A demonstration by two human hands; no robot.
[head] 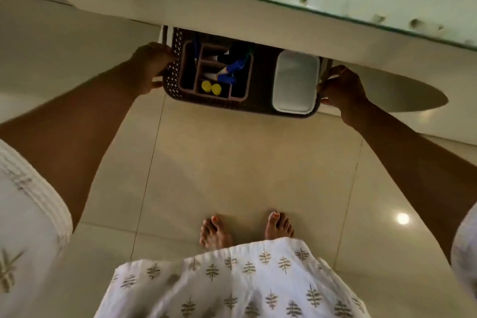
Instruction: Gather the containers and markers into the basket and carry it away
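Basket point(260, 106), dark perforated plastic, is held in the air over the tiled floor point(232, 162), its far edge hidden under the desk point(180, 5) rim. I see both arms stretched forward and down, elbows nearly straight. Left hand point(147, 70) curls round the basket's left end wall, thumb on the near side; grip pinching the wall. Right hand point(343, 90) curls round the right end the same way, fingers wrapped over the rim. Inside, at left, sits a brown divided organizer point(188, 85) with blue-capped markers point(229, 70) lying slanted across its compartments and two yellow round pieces point(211, 87) in the near compartment. At right, a white lidded container point(295, 82) lies flat, just beside my right fingers. Bare feet point(245, 230) stand below on the floor.
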